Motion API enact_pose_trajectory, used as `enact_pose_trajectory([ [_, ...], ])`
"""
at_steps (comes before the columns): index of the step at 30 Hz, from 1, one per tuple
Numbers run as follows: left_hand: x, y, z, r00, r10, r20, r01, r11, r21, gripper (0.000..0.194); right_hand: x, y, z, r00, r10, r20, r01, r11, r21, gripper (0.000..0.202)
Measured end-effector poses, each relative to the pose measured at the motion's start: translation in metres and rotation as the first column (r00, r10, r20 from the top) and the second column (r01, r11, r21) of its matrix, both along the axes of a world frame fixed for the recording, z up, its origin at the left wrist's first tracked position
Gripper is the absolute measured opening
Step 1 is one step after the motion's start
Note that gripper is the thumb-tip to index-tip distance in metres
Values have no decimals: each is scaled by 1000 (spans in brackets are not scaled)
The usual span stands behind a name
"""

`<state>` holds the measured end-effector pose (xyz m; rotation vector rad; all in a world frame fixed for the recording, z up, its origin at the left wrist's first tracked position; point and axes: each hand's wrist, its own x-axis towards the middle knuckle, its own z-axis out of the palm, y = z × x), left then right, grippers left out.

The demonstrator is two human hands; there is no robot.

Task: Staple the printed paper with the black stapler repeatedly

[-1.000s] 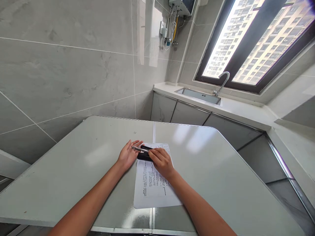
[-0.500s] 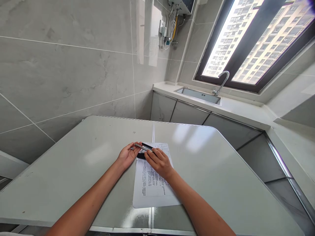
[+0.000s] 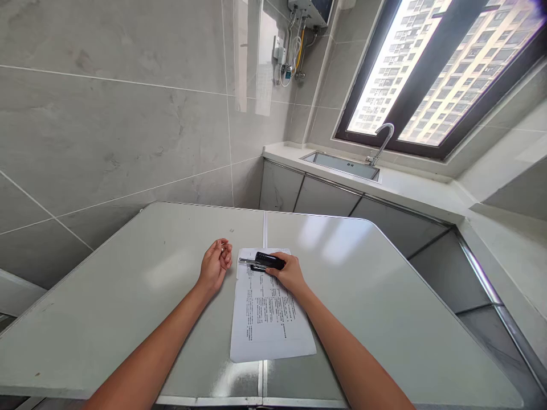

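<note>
A black stapler [image 3: 270, 260] with a bare metal strip pointing left is over the upper part of a printed sheet of paper [image 3: 273, 330]. My right hand [image 3: 291, 274] grips the stapler's right end, thumb on the near side. To the left of the paper, my left hand [image 3: 213, 265] is apart from the stapler, palm turned inward and fingers curled together. Whatever those fingers may hold is too small or hidden to make out. The paper lies across the table's middle seam, its text running sideways.
The pale folding table [image 3: 192, 336] has a metal-edged seam. Behind it stand a counter with a sink [image 3: 342, 165] and a curved faucet [image 3: 382, 145], under a dark-framed window [image 3: 410, 94]. A grey tiled wall [image 3: 128, 125] rises at the left.
My left hand has let go of the stapler and drawn back left, its fingers curling. The right hand has shifted slightly right and up, with the stapler turned so its black top shows.
</note>
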<state>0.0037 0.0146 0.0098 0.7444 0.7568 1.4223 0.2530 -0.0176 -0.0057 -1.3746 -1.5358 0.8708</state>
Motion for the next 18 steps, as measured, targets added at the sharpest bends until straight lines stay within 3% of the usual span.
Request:
enact_pose_trajectory([
  [5, -2, -6, 7, 982, -166, -96, 169, 985, 27, 38, 4, 3, -3, 998, 59, -9, -59, 997, -39, 34],
  [9, 0, -13, 14, 934, -330, -135, 341, 937, 72, 23, 5, 0, 4, 988, 4, 151, -32, 982, 186, 58],
  [11, 2, -17, 17, 906, -333, -262, 374, 920, 122, 23, 1, -6, 9, 975, -76, 208, -7, 928, 372, 53],
  [13, 3, -21, 18, 844, -347, -410, 443, 881, 166, 29, -7, -13, 13, 956, -150, 253, -12, 839, 544, 34],
  [15, 2, -23, 17, 756, -395, -522, 551, 815, 181, 33, -16, -20, 14, 931, -151, 331, -112, 746, 656, 26],
  [18, -2, -24, 16, 657, -457, -600, 656, 738, 157, 34, -25, -26, 13, 872, -84, 482, -319, 650, 690, 30],
])
